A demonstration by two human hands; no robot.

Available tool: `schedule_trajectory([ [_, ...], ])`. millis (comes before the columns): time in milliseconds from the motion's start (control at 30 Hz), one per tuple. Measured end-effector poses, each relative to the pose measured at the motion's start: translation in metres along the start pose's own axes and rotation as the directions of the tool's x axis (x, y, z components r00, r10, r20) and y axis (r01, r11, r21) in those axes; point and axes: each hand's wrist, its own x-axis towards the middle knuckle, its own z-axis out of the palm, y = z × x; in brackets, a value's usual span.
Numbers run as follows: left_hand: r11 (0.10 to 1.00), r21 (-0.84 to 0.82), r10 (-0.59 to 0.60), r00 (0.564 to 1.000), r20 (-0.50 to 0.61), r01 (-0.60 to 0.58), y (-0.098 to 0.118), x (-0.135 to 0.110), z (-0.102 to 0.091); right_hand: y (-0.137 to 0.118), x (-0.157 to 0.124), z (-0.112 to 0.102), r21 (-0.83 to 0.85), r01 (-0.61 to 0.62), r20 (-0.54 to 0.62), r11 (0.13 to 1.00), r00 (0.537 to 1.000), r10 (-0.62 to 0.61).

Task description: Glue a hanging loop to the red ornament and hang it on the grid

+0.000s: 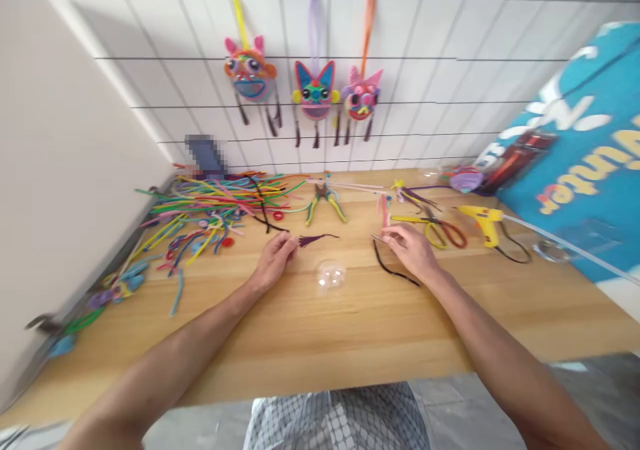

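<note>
My left hand (277, 258) is closed, with its fingertips at the fringed end of a dark purple tassel (313, 240); its thin cord points right. My right hand (411, 250) is closed in a pinch at the upper end of a black pipe cleaner (393, 270), which curves down onto the table below the fingers. Between both hands, nearer the front, lies a clear plastic dome (331, 277). Just beyond the right fingertips is a pink strip (384, 210). Pliers (325, 205) with yellow-green handles lie behind the tassel.
Colourful pipe cleaners (225, 197) lie piled at the back left of the wooden table (350, 343). At right are scissors (445, 231) and a yellow glue gun (485, 222). Three decorated masks (316, 97) hang on the grid wall behind. A blue printed panel (590, 150) stands at right.
</note>
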Motion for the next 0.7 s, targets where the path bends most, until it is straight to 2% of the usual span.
schedule_trajectory([
  [100,0.999,0.038,-0.024,0.998,-0.063,0.026,-0.003,-0.001,0.001,0.003,-0.001,-0.001,-0.029,0.005,-0.012,1.000,1.000,-0.005],
  [200,0.999,-0.014,-0.050,0.998,-0.039,0.049,-0.009,0.003,0.000,0.006,0.001,-0.001,-0.056,0.007,-0.019,0.998,1.000,-0.008],
  [333,0.994,-0.110,-0.001,1.000,-0.029,-0.002,-0.014,0.006,0.002,0.005,0.001,-0.002,-0.072,-0.004,-0.026,0.997,1.000,0.003],
  [467,0.982,-0.186,-0.047,0.998,-0.046,0.038,-0.012,0.011,0.010,0.005,0.002,-0.002,-0.083,0.014,-0.017,0.996,1.000,-0.015],
  [700,0.977,-0.214,0.029,0.995,0.097,-0.008,-0.008,0.028,0.029,0.002,0.006,-0.002,-0.071,-0.021,-0.022,0.997,1.000,0.019],
])
